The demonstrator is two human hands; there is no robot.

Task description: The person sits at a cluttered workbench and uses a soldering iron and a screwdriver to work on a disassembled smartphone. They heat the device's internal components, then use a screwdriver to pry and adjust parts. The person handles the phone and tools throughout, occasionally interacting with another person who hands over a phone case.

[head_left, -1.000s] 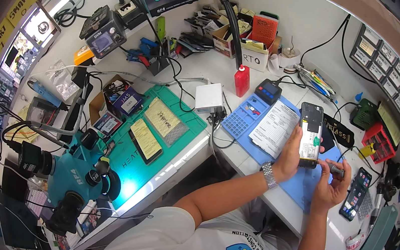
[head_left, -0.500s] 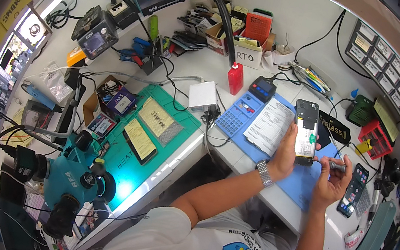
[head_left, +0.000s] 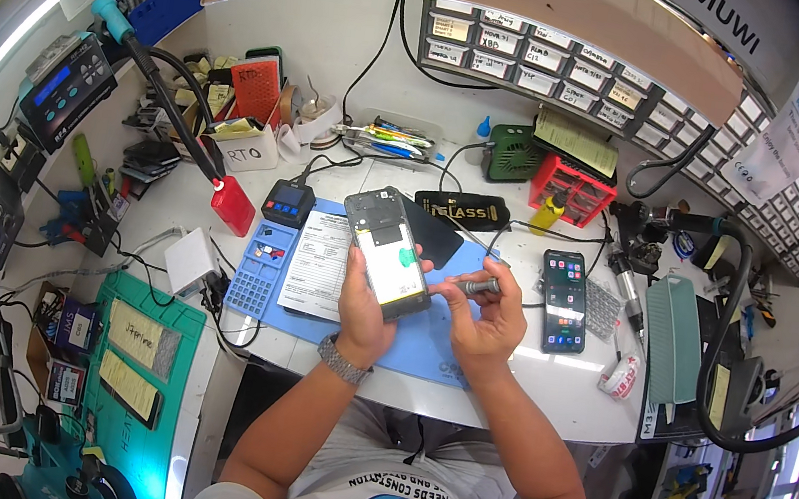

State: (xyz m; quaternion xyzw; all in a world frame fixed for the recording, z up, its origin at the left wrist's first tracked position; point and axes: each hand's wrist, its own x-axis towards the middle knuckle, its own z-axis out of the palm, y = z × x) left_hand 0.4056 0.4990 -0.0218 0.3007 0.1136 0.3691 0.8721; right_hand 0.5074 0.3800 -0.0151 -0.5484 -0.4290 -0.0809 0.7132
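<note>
The opened phone, its back off and a pale battery bearing a green sticker exposed, was held tilted above the blue mat, near the middle of the front edge of the desk. The left hand grasped it from below, palm up, thumb along one side and fingers round the other; a metal-banded watch circled that wrist. The right hand pinched a grey screwdriver-like tool, pointed toward the phone's lower edge; whether the tip touched could not be told. Both forearms reached in over the front edge, converging. A printed form lay left of the phone, and a second phone, screen lit, toward the desk's right end. Toward the back edge stood a white box marked in handwritten capitals; above it, on the wall, the drawers carried handwritten labels.
</note>
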